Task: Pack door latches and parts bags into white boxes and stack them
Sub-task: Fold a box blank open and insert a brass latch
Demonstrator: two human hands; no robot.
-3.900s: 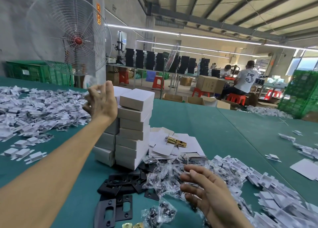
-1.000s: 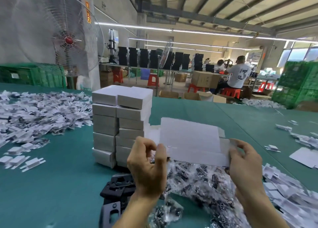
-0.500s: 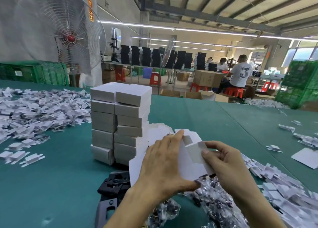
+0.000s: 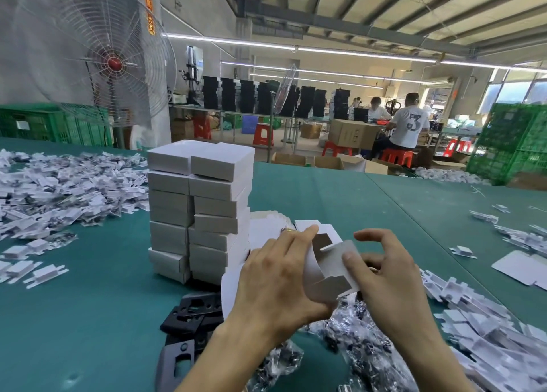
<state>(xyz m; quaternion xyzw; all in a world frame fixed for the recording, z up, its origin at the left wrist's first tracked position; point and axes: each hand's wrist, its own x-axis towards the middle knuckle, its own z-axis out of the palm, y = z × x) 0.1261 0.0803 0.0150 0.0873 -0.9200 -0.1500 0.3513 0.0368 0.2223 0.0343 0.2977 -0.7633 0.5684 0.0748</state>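
Since half a second ago the flat card has bent into a half-formed box (image 4: 328, 285), held over the bench (image 4: 88, 303) beside the stack (image 4: 201, 214). The left hand (image 4: 275, 276) has its grip clamped on it, and the right hand (image 4: 381, 273) pinches a flap.

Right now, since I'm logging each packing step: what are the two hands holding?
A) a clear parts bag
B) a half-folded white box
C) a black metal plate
B: the left hand and right hand both grip a half-folded white box, its flaps open.
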